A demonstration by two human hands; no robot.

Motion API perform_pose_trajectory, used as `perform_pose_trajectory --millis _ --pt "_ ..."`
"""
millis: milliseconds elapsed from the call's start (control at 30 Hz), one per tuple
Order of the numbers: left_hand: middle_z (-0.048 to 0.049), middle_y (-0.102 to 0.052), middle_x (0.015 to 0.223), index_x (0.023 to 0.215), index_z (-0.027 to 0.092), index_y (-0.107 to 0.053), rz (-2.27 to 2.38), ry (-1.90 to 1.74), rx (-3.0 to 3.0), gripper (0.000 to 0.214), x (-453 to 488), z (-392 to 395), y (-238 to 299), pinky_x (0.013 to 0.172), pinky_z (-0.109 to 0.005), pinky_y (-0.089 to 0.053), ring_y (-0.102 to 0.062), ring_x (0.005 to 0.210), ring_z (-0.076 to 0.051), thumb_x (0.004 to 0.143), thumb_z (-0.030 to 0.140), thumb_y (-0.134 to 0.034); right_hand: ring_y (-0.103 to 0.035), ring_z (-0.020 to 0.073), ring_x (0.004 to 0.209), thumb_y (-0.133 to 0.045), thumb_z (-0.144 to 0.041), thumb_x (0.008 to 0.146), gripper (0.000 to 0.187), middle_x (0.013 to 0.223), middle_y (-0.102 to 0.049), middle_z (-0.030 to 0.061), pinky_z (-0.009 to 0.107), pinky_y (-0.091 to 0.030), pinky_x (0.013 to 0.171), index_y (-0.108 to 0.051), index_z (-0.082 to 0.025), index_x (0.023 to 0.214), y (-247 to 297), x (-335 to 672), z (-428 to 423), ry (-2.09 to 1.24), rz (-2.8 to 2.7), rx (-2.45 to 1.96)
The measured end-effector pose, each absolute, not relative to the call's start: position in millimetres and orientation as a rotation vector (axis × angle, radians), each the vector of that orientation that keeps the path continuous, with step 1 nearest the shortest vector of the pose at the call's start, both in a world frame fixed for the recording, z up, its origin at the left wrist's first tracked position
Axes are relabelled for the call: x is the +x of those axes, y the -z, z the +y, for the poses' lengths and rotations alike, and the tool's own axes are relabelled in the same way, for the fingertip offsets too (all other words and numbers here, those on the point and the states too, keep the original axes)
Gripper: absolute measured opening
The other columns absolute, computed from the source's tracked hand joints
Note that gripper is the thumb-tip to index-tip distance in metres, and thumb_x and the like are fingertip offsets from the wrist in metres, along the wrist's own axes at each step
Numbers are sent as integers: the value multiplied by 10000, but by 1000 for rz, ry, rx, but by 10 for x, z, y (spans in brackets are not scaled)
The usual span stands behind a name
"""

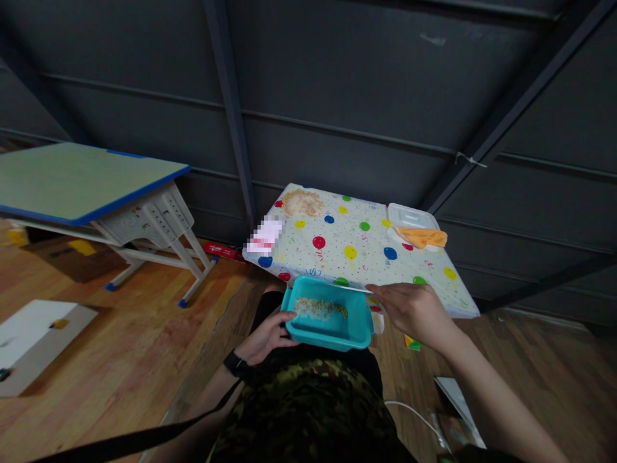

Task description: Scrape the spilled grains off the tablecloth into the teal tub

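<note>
My left hand (268, 335) grips the left rim of a turquoise plastic bin (332, 328), holding it just below the near edge of a small table with a balloon-print cloth (357, 247). Pale grains (321, 308) lie inside the bin. My right hand (413, 310) is closed on a thin white flat scraper (359, 289) laid along the table's near edge above the bin. A pile of the same grains (303, 203) sits at the table's far left corner.
A white lidded container (411, 216) with an orange cloth (423, 237) rests at the table's far right. A blue-edged desk (81, 186) stands to the left on the wooden floor. A grey wall with dark beams runs behind. A white board (33, 334) lies on the floor.
</note>
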State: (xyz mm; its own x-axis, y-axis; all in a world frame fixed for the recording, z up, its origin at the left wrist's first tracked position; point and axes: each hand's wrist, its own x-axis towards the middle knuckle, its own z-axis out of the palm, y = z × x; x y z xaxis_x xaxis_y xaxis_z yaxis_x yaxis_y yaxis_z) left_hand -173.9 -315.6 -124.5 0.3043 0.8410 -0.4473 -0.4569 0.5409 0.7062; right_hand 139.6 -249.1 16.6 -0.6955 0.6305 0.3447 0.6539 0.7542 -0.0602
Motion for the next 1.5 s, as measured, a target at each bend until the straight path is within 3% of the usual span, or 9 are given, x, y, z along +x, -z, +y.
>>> perform_pose_trajectory --millis 233,600,1067,1500 --pt "-148 -694 1218 1277 154 -571 877 -902 501 480 -1743 -3153 1277 955 -479 -529 -682 1009 -257 853 372 -627 -738 235 807 -512 -284 929 307 980 -762 67 328 -572 705 -752 -217 1107 -283 1339 -1969 230 -2400 -1133" --pt "-150 -678 1247 1289 155 -565 889 -899 493 479 -1772 -3174 1279 975 -498 -515 -663 1035 -263 860 360 -625 -728 212 817 -493 -164 893 336 977 -766 53 306 -543 699 -741 -226 1111 -103 1257 -1985 354 -2635 -1081" --pt "-137 -705 1200 1301 155 -547 893 -897 505 480 -1766 -3160 1238 958 -472 -530 -673 1028 -256 870 359 -607 -726 196 841 -528 -133 876 351 981 -761 43 302 -573 732 -721 -241 1149 -130 1473 -2330 220 -2600 -899" --pt "-149 -686 1241 1318 153 -530 897 -896 507 498 -1780 -3164 1240 959 -471 -522 -671 1014 -254 870 360 -596 -731 218 902 -499 -143 908 307 1011 -759 45 359 -590 808 -762 -220 1046 158 1254 -1404 122 -2348 -879"
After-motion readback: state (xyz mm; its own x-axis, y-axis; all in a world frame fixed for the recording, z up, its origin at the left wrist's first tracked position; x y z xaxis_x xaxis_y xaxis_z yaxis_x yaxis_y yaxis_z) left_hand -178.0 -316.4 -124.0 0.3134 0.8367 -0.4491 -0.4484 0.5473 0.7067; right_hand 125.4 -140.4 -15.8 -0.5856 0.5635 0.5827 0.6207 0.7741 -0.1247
